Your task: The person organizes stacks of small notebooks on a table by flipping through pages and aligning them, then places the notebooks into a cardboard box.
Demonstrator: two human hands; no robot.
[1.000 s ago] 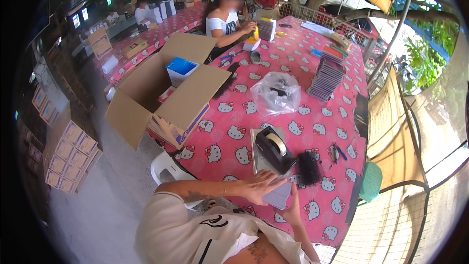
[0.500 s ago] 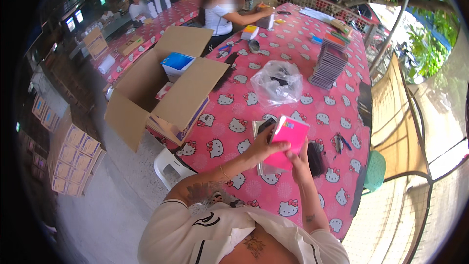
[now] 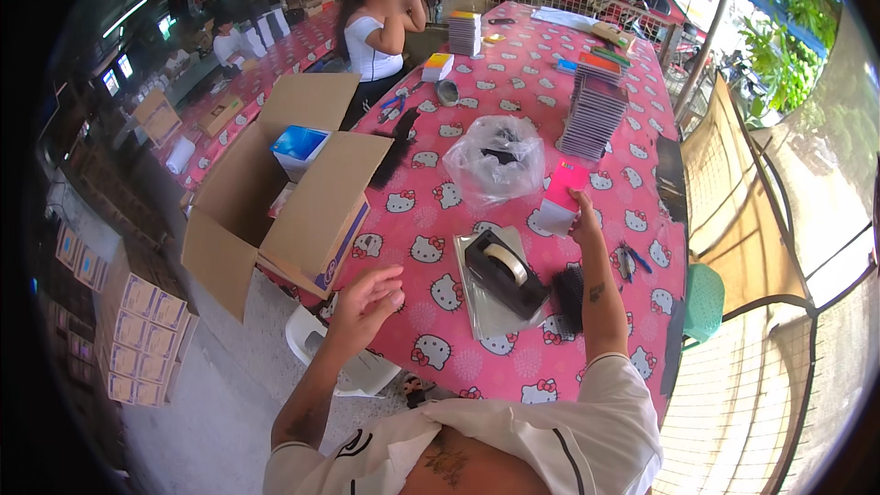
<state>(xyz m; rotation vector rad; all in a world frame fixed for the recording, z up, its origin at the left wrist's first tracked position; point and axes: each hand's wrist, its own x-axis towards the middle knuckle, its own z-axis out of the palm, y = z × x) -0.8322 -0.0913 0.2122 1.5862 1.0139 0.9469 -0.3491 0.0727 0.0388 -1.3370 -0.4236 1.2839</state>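
Since half a second ago the hands have parted: the right hand (image 3: 584, 216) has carried the pink flat packet (image 3: 562, 193) out to the far right, fingers pinched on its near right edge, and holds it above the table toward the tall stack of flat cases (image 3: 594, 115), while the left hand (image 3: 367, 298) has dropped back to the near left edge of the pink patterned tablecloth (image 3: 431, 243), fingers loosely curled and spread, holding nothing. Between the two hands sits the black tape dispenser (image 3: 502, 270) on a clear sleeve, with a black comb-like piece (image 3: 570, 297) just to its right. Beyond it lies a crumpled clear plastic bag (image 3: 496, 159). An open cardboard box (image 3: 275, 188) stands at the left, and another person (image 3: 374, 37) sits at the far end.
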